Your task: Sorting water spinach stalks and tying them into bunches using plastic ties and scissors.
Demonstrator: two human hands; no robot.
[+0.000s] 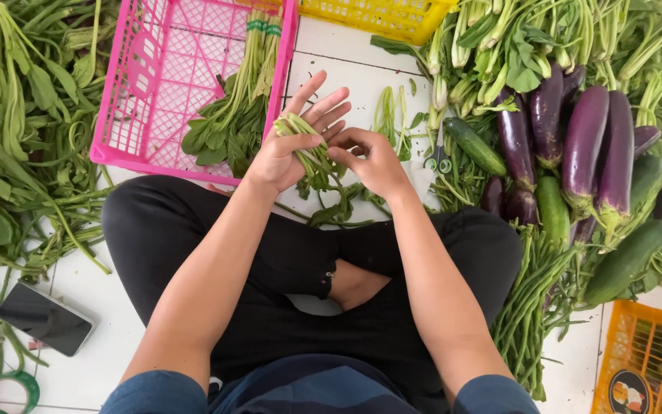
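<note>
Bunch in hand: a small bunch of leafy green stalks [312, 149] is lying across the left palm near the middle of the view, cut ends pointing to 11 o'clock and leaves hanging toward 6 o'clock over the person's crossed legs.
Left hand [289, 149]: it is cradling the stalks, thumb pressing them down, the other fingers spread wide and straight.
Right hand [373, 161]: it is curling narrow round the lower stems, fingertips pinching at the bunch just beside the left thumb.
Step in hand: judging by the grip, the person is gathering and evening a bunch; no band is showing on it.
Next move calls for: a firm squeeze so the loose stalks are not slipping, probably with something to bind them.
Pink crate [128, 149]: at 10 o'clock, holding a finished bundle tied with green tape [263, 27].
Scissors [440, 157]: lying at 2 o'clock, near the right hand.
Eggplants [584, 142]: piled at 3 o'clock among cucumbers.
Phone [44, 318]: lying at 8 o'clock.
</note>
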